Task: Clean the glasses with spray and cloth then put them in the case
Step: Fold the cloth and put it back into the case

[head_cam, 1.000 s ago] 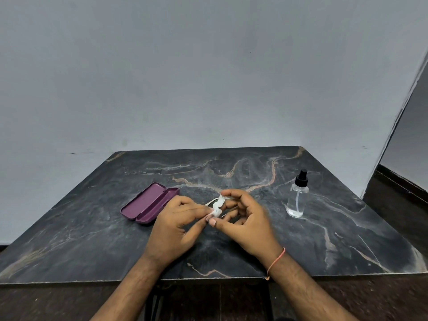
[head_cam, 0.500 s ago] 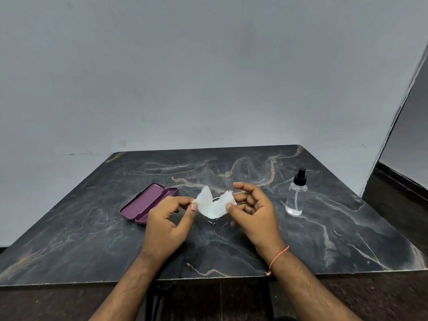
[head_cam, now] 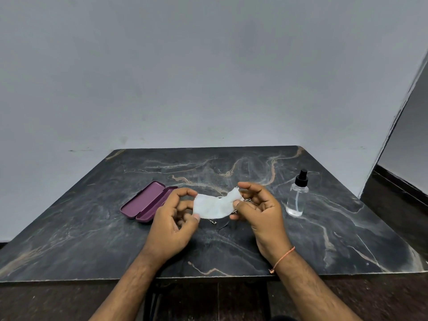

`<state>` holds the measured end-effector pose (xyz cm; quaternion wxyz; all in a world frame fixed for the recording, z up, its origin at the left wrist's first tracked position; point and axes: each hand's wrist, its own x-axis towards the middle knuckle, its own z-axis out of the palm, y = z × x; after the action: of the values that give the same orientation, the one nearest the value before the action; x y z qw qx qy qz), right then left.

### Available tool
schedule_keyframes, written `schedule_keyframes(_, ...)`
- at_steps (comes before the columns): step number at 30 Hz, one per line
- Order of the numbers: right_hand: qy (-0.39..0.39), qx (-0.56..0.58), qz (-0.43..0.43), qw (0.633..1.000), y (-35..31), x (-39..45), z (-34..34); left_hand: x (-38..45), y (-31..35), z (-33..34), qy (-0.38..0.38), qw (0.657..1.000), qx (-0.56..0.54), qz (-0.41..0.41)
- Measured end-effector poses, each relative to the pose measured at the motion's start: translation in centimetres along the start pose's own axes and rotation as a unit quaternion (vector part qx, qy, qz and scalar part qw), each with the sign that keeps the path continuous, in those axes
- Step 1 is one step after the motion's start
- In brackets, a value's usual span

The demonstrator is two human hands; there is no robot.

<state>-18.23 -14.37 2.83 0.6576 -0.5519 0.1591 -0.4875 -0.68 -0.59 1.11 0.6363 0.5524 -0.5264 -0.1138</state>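
Note:
A small white cloth [head_cam: 214, 206] is stretched flat between my two hands above the table's middle. My left hand [head_cam: 172, 222] pinches its left edge and my right hand [head_cam: 259, 210] pinches its right edge. The glasses [head_cam: 222, 223] lie mostly hidden behind the cloth; only part of a lens and thin frame show below it, and a bit of metal shows by my right fingers. I cannot tell whether my right hand also holds the frame. An open purple case [head_cam: 148, 201] lies left of my left hand. A clear spray bottle [head_cam: 297, 196] with a black nozzle stands upright to the right.
The dark marble table [head_cam: 324, 239] ends in a front edge just below my wrists. A grey wall rises behind it, and a dark floor strip runs along the right side.
The cloth was bunched between my fingertips a second ago; my hands have since drawn apart sideways and spread it out flat. The case and spray bottle have stayed put.

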Motion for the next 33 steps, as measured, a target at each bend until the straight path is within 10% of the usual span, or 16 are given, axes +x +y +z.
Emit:
schedule_keyframes(14,-0.079,0.006,0.059,0.995,-2.9,3.2,4.0,0.0,0.0,-2.4,0.126,0.992,0.016,-0.017)
schedule_keyframes(23,-0.173,-0.011,0.114,0.978,-4.4,6.5,11.0,1.6,1.7,-6.8,0.065,0.984,0.061,-0.151)
schedule_keyframes(33,-0.206,-0.167,0.212,0.941,0.6,11.3,14.5,-0.1,-1.6,-11.4,0.218,0.951,0.09,-0.201)
